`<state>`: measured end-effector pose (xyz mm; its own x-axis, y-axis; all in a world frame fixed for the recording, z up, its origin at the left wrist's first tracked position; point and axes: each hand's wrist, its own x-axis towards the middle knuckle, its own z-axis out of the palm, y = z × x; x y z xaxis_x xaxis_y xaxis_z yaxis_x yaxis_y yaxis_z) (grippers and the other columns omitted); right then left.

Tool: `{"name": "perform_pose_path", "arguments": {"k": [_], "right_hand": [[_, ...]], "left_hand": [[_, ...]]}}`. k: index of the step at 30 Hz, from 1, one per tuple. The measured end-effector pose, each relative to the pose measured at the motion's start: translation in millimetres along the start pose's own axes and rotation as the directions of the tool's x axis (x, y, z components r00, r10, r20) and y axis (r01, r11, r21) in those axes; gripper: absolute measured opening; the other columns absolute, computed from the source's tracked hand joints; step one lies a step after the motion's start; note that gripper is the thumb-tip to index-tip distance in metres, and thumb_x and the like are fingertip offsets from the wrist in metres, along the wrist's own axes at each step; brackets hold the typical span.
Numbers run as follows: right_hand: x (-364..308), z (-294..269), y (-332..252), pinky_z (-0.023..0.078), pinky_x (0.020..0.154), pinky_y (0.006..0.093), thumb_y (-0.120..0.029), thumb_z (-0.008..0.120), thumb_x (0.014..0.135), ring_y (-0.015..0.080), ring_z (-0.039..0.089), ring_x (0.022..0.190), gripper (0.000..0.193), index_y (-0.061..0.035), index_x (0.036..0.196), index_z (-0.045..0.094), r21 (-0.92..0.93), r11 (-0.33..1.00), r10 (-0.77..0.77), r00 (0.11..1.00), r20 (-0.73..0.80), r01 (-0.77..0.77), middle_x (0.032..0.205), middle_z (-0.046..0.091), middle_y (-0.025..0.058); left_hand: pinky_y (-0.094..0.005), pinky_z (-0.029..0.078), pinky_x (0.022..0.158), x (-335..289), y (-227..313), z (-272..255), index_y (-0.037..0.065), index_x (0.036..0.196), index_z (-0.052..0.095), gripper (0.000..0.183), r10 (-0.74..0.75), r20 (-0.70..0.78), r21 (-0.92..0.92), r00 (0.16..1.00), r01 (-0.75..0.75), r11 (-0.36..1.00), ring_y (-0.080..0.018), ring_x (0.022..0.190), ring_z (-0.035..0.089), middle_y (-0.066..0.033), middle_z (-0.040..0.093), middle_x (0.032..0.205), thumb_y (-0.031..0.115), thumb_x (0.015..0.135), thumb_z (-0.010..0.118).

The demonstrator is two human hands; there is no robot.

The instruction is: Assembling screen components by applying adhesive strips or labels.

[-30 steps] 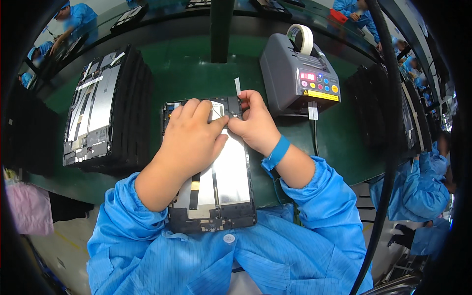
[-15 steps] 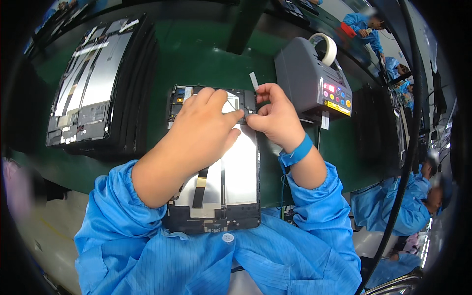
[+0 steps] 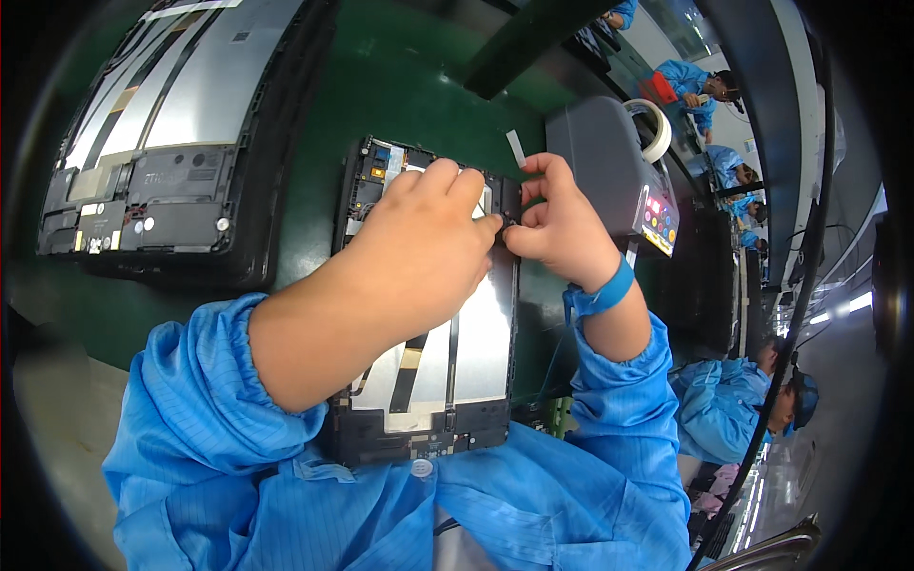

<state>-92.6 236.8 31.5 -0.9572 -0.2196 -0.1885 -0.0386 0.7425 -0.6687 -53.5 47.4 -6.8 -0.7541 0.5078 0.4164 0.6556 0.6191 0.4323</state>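
In front of me lies an opened tablet (image 3: pixel 483 352), with silvery metal plates, a dark flat cable and black ends. My left hand (image 3: pixel 424 233) rests over its upper half with bent fingers, covering part of the inside. Its foremost finger reaches toward the tablet's upper right edge. My right hand (image 3: pixel 566 228) is at that same edge, its fingers curled and the thumb close to the left fingertip. From the right forefinger's tip a short white tape strip (image 3: pixel 516 148) sticks up. What lies between the two hands' fingertips is too small to make out.
A stack of similar opened tablets (image 3: pixel 157 181) stands at left on the green table (image 3: pixel 400 81). At right is a grey tape dispenser (image 3: pixel 600 162) holding a white roll. A dark post (image 3: pixel 533 43) rises behind. People in blue work farther right.
My view has shifted, so the stack looks larger and the dispenser appears turned. Both hands stay at the tablet's upper right edge, and the tape strip is still at the right forefinger.
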Motion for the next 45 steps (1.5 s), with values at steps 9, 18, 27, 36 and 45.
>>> {"name": "perform_pose_path", "arguments": {"k": [9, 18, 27, 36, 45], "right_hand": [[6, -10, 4, 0.05, 0.065, 0.0266, -0.011, 0.074, 0.062, 0.0168, 0.062, 0.072, 0.076, 0.0027, 0.125, 0.034, 0.07, 0.997, 0.021, 0.997, 0.078, -0.026, 0.092, 0.055, 0.014], [10, -6, -4, 0.048, 0.064, 0.0287, -0.011, 0.073, 0.058, 0.0209, 0.058, 0.069, 0.075, 0.0033, 0.123, 0.037, -0.079, 0.996, -0.026, 0.998, 0.055, 0.031, 0.079, 0.055, 0.0121], [1, -1, -1, 0.048, 0.064, 0.0287, -0.009, 0.074, 0.061, 0.0205, 0.058, 0.07, 0.079, 0.0044, 0.126, 0.032, -0.099, 0.994, -0.036, 0.999, 0.028, 0.039, 0.079, 0.056, 0.0111], [-7, 4, 43, 0.05, 0.07, 0.0235, 0.0, 0.068, 0.079, 0.0133, 0.059, 0.08, 0.057, 0.0022, 0.125, 0.035, 0.693, 0.719, 0.01, 0.997, 0.071, -0.056, 0.095, 0.058, 0.0077], [-8, 19, 55, 0.045, 0.067, 0.0239, -0.002, 0.066, 0.08, 0.0117, 0.057, 0.077, 0.051, 0.0002, 0.122, 0.039, 0.836, 0.548, -0.017, 0.999, 0.039, -0.024, 0.089, 0.058, 0.0036]], "left_hand": [[-0.0405, 0.04, 0.093, -2, 0, 3, 0.007, 0.109, 0.068, 0.035, -0.001, -0.002, 0.009, 1.0, 0.001, 1.0, -0.0291, 0.11, 0.047, -0.0125, 0.053, 0.108, 0.019, 0.075, 0.07], [-0.0399, 0.039, 0.094, 0, 0, 1, 0.007, 0.109, 0.068, 0.035, -0.018, 0.021, 0.023, 1.0, 0.017, 1.0, -0.0286, 0.111, 0.046, -0.0129, 0.053, 0.108, 0.02, 0.077, 0.068], [-0.0407, 0.041, 0.094, -1, 0, 0, 0.008, 0.108, 0.068, 0.034, -0.014, 0.037, 0.028, 0.999, 0.013, 1.0, -0.0291, 0.111, 0.047, -0.0126, 0.053, 0.109, 0.019, 0.076, 0.068], [-0.0409, 0.042, 0.093, -1, 2, -1, 0.008, 0.105, 0.07, 0.032, 0.006, -0.023, 0.014, 1.0, -0.006, 1.0, -0.0293, 0.109, 0.048, -0.0128, 0.054, 0.107, 0.019, 0.075, 0.07], [-0.0397, 0.042, 0.091, 4, 4, -4, 0.008, 0.104, 0.071, 0.031, -0.019, 0.004, 0.022, 1.0, 0.019, 1.0, -0.0297, 0.105, 0.049, -0.0139, 0.054, 0.105, 0.018, 0.074, 0.07]]}}
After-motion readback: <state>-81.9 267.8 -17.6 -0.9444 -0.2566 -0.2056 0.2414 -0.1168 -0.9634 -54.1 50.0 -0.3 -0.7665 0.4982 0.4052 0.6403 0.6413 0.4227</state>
